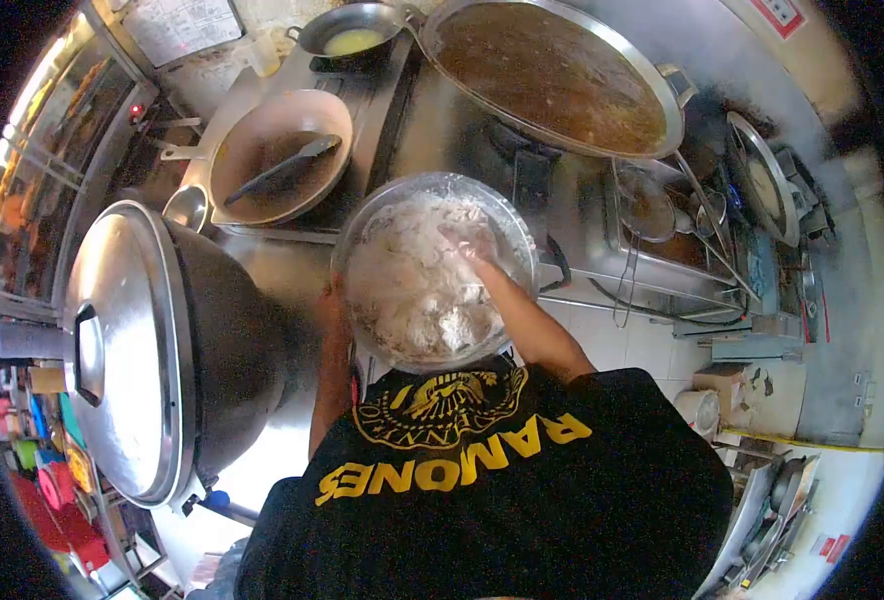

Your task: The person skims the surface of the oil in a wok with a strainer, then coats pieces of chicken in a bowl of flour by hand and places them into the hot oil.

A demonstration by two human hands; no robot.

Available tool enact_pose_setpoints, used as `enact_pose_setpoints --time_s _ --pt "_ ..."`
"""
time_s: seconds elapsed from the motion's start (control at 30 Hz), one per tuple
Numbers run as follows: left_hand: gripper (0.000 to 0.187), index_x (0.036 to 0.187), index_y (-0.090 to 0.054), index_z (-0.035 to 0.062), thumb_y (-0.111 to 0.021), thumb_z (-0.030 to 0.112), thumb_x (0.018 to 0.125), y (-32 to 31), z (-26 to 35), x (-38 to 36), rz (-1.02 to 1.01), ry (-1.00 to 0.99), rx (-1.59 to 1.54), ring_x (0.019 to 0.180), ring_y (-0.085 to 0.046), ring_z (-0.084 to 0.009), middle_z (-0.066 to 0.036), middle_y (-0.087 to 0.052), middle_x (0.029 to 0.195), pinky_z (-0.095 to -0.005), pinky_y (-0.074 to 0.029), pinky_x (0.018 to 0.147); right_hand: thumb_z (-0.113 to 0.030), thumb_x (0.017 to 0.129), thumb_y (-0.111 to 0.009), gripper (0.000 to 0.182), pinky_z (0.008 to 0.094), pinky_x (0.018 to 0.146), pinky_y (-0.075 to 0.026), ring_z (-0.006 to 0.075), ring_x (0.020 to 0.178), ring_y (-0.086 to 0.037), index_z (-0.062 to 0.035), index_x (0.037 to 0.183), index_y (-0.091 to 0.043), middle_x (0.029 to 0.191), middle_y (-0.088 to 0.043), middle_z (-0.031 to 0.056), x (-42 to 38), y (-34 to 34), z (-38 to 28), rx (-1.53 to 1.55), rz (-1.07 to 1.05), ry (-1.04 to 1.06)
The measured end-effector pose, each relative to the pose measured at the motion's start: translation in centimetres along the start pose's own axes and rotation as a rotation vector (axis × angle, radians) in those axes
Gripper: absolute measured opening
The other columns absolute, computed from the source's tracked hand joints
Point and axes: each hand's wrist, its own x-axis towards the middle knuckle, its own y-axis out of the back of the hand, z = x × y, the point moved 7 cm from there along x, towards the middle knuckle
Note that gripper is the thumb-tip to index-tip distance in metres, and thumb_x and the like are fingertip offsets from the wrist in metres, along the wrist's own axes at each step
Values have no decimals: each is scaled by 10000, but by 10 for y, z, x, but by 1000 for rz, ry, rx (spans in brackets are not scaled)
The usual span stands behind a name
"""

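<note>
Against the front of my body is a large round metal bowl (524, 225), filled with white flour (387, 245) and lumpy flour-covered pieces (440, 322). My left hand (332, 302) grips the bowl at its left side, its fingers partly hidden in shadow. Inside the bowl, my right hand (470, 242) reaches into the flour from the right. Flour coats and hides its fingers, so I cannot make out whether they hold a piece.
A wide pan of brown oil (552, 75) stands beyond the bowl. Left of it are a beige pan (227, 165) with black-tipped tongs (272, 175) and a small wok (347, 40). A big lidded pot (127, 350) stands close on my left; a wire strainer (647, 210) lies to the right.
</note>
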Motion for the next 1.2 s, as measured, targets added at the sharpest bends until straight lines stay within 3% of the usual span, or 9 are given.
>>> enact_pose_setpoints --time_s 0.07,0.1,0.47,0.53,0.63,0.7,1.0,1.1,1.2 --pt "466 1003 -476 -36 -441 379 793 0 12 -3 13 -28 96 792 -510 -214 -120 -533 907 -314 -407 676 -334 838 -260 509 388 967 -164 256 1138 -282 21 1203 -240 1218 -329 137 -7 -24 -18 -1750 -231 72" --pt "475 1014 -468 -36 -441 383 792 1 15 -8 28 -43 198 794 -506 -216 -123 -528 916 -315 -407 676 -432 764 -419 630 338 932 -238 232 1074 -365 49 1156 -310 1131 -424 158 62 39 26 -1139 -387 278" --pt "447 999 -474 -28 -442 368 797 -6 17 -19 -68 -59 -54 797 -493 -193 -94 -527 881 -312 -409 663 -362 615 -653 707 360 815 -367 244 995 -421 -46 1159 -331 1072 -429 168 -42 -73 -51 -1620 -122 614" --pt "448 999 -475 -24 -440 373 796 -10 10 -19 -106 -15 -188 802 -490 -190 -90 -526 877 -318 -407 669 -567 528 -613 947 354 922 -253 289 1089 -333 5 1193 -257 1174 -312 235 -4 -38 -2 -384 -222 -19" --pt "439 982 -489 -19 -435 376 798 -4 0 7 -84 -123 -6 794 -496 -194 -91 -528 875 -338 -400 673 -557 531 -616 986 333 932 -250 284 1123 -302 10 1218 -192 1198 -292 235 -21 -36 -33 -1657 65 165" --pt "359 956 -473 46 -427 364 798 -3 -11 10 -64 -76 -48 596 -513 -189 -67 -519 794 -293 -440 456 -555 533 -615 983 324 937 -244 286 1127 -296 15 1216 -197 1205 -287 230 -43 -47 -45 -1628 56 163" --pt "509 961 -496 -28 -419 443 784 2 -9 21 19 -70 232 762 -497 -212 -117 -532 857 -332 -390 654 -331 588 -649 605 330 875 -317 214 976 -455 -82 1101 -444 1088 -454 170 54 48 -19 -1802 143 525" --pt "536 971 -489 -36 -421 460 778 3 -2 -1 7 -50 105 782 -499 -215 -119 -532 867 -332 -393 669 -304 646 -621 533 291 832 -359 199 954 -458 -50 1082 -447 1052 -478 129 -34 -11 -56 -1490 89 -202" --pt "514 976 -489 -34 -439 437 778 8 -27 21 89 -98 -57 780 -496 -201 -109 -531 874 -310 -397 697 -200 647 -626 429 281 714 -425 200 793 -523 -16 1009 -489 880 -546 133 -42 -35 -93 -1573 -120 265"
